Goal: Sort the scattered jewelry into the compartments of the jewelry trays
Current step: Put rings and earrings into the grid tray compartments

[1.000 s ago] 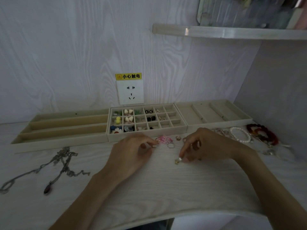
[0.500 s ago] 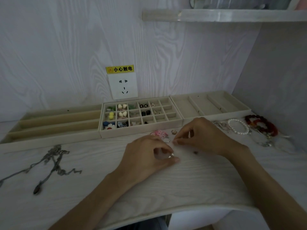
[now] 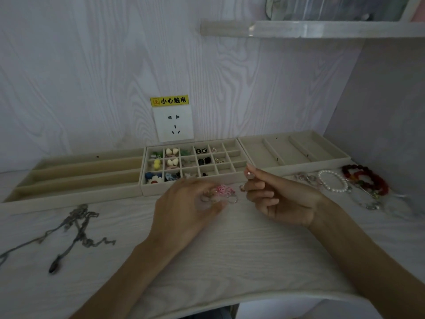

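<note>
While the right hand (image 3: 279, 199) is raised just in front of the gridded tray (image 3: 195, 188), its thumb and forefinger pinch a small ring (image 3: 249, 174) above the tray's near right corner, the other fingers (image 3: 262, 194) curled loosely beneath. Left of those fingers, the left hand (image 3: 184, 210) hangs low over the tabletop (image 3: 230, 261) with its fingers bent toward a cluster of small pieces: a pink ornament (image 3: 222, 189) just beyond its fingertips, a silver ring (image 3: 232, 199) beside them, and another small ring (image 3: 241, 187) lying between the two hands. This hand is blurred, so I cannot tell whether it grips any piece. Behind both hands, the gridded tray holds earrings and studs in its left and middle compartments, and its rightmost cells hold nothing visible. Far left of the left hand's fingers lies the long-slotted tray (image 3: 76, 178), and nearer, a tangle of dark chain necklaces (image 3: 76, 226) sprawls on the tabletop. Right of the right hand sits the wide-slotted tray (image 3: 296, 150), and in front of it, well apart from the fingers, lie a white pearl bracelet (image 3: 333, 180), a red bead bracelet (image 3: 368, 180) and some thin silvery chains (image 3: 368, 202). On the wall behind the trays is a white socket (image 3: 173, 124) under a yellow warning label (image 3: 169, 100).
</note>
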